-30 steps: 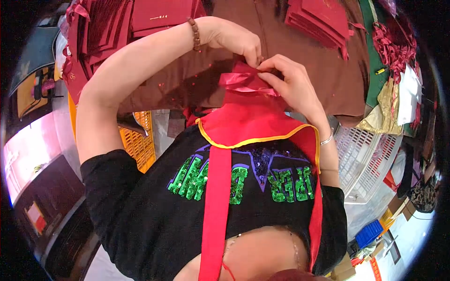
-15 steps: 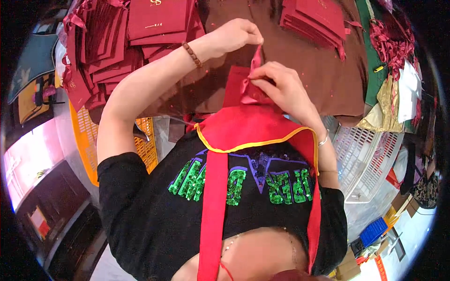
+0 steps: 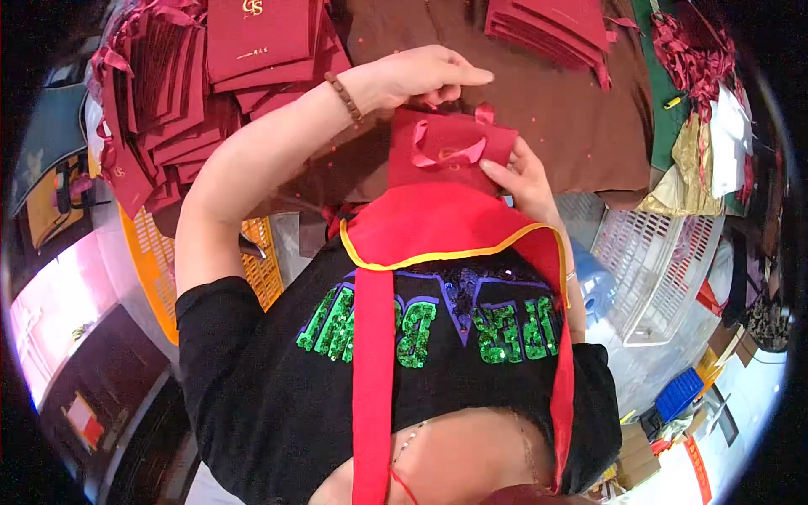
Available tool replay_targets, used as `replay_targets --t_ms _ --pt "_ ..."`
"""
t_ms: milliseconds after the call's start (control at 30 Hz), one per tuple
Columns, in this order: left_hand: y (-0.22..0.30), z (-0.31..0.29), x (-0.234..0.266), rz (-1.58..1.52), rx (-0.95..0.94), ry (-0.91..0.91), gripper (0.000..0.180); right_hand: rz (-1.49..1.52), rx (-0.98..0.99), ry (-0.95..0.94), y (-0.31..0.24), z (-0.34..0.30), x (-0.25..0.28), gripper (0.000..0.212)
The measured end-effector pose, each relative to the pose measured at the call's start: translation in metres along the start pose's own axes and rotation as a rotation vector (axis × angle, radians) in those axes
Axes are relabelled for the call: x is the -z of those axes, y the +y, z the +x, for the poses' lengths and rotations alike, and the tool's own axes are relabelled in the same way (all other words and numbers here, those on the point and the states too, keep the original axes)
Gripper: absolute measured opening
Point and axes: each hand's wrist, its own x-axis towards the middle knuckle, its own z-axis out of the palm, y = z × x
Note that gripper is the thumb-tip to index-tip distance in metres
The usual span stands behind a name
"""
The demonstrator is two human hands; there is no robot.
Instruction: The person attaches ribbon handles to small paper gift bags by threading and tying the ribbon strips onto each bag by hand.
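A dark red gift bag (image 3: 404, 168) lies flat in front of me, with a glossy pinkish-red ribbon handle (image 3: 454, 156) looped across its face. My right hand (image 3: 528, 181) grips the bag's right edge, thumb on top and fingers partly hidden beneath. Above the bag's far edge is my left hand (image 3: 425, 77), one finger stretched to the right and the others loosely curled. Nothing shows in its fingertips. Some red ribbon peeks out just below that hand; whether it touches the hand I cannot tell. My red apron (image 3: 438, 223) covers the bag's near end.
Stacked dark red bags (image 3: 261, 38) crowd the left of the brown-covered table (image 3: 589, 151). Another stack (image 3: 551, 29) sits at the far right, near a heap of red ribbons (image 3: 699, 63). An orange crate (image 3: 261, 269) and a white crate (image 3: 656, 278) stand below the table.
My left hand has let go of the ribbon it was pulling up. My right hand has moved from the ribbon to the bag's right edge. The ribbon now lies looped over the bag.
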Motion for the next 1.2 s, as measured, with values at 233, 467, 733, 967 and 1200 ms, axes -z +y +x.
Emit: replay_targets --t_ms 233,467,733,967,1200 --pt "0.008 0.014 -0.017 0.406 0.176 -0.158 0.053 -0.187 -0.043 -0.065 -0.008 0.001 -0.004 0.037" --pt "0.01 0.013 -0.016 0.295 0.213 -0.254 0.05 -0.102 0.057 -0.049 0.003 0.004 -0.012 0.034" --pt "0.016 0.016 -0.003 0.607 -0.493 -0.091 0.033 -0.155 0.074 -0.13 0.006 0.005 -0.017 0.034" --pt "0.06 -0.002 0.012 0.274 -0.215 -0.104 0.042 -0.071 0.004 -0.077 -0.009 0.005 -0.016 0.033" --pt "-0.036 -0.005 -0.014 -0.386 -0.266 -0.01 0.071 0.612 0.384 -0.407 0.031 0.064 0.024 0.022"
